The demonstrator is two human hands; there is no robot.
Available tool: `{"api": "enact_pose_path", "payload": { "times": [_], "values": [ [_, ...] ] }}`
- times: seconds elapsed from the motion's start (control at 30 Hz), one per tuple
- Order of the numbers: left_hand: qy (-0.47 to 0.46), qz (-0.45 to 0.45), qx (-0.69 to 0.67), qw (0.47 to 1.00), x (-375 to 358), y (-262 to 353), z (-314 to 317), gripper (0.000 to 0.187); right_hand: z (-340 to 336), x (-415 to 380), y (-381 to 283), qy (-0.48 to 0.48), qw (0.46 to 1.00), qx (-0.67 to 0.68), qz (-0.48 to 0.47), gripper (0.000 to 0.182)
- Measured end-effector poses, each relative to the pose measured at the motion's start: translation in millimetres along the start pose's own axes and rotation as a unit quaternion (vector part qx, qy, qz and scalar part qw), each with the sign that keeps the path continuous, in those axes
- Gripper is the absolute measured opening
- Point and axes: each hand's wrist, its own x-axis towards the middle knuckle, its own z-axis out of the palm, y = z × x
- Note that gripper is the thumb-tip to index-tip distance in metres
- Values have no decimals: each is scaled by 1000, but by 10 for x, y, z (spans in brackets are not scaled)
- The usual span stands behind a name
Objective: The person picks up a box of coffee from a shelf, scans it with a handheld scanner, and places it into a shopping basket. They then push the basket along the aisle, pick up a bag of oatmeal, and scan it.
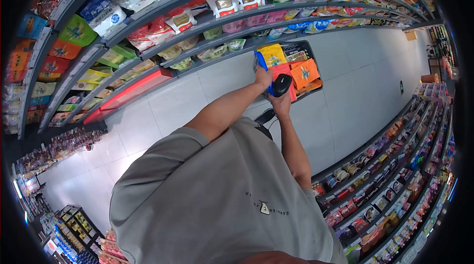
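My left hand [263,76] is closed on the edge of a blue packet [260,60], which is tilted up over the near-left side of a black basket [321,73]. In my right hand [281,104] is a rounded black handheld device [282,84] that looks like a barcode scanner, its head close beside the blue packet. The fingers of this hand are partly hidden under it. Inside the basket lie a yellow packet [272,55], orange packets [304,72], a red packet [281,69] and a dark packet [295,55].
Curved shelves [207,22] packed with bagged food run along the left and top. More stocked shelves [385,180] stand at the lower right. Pale floor tiles [355,91] lie between them. A black object with a cable [266,115] is near my waist.
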Motion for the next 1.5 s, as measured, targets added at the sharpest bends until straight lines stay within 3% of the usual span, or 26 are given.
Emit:
{"api": "enact_pose_path", "payload": {
  "times": [0.2,0.4,0.47,0.8,0.9,1.03,1.2,1.33,1.5],
  "values": [
    [5,36,26,999,5,-137,-308,41,335,-200,-78,14,999,-24,36,51],
    [1,17,5,1000,-8,-205,-476,39,465,-322,-198,15,1000,-10,3,52],
    [6,16,-9,1000,-28,-234,-501,40,479,-350,-254,6,1000,-21,10,44],
    [54,-23,9,998,-295,-231,-639,42,413,-483,-203,-40,999,-24,-22,51],
    [100,38,13,994,-304,-469,-607,46,397,-518,-21,-49,998,-44,-22,51],
    [99,11,3,995,-267,-726,-583,42,357,-615,-34,-59,996,0,-62,50],
    [97,-6,-117,988,-679,-587,-671,35,292,-718,55,-85,995,-17,-54,56],
    [96,-39,-130,986,-663,-786,-665,37,275,-790,103,-87,995,-37,-44,55],
    [127,-12,-109,986,-569,-1147,-600,43,270,-908,71,-83,995,-19,-51,48]
  ]
}}
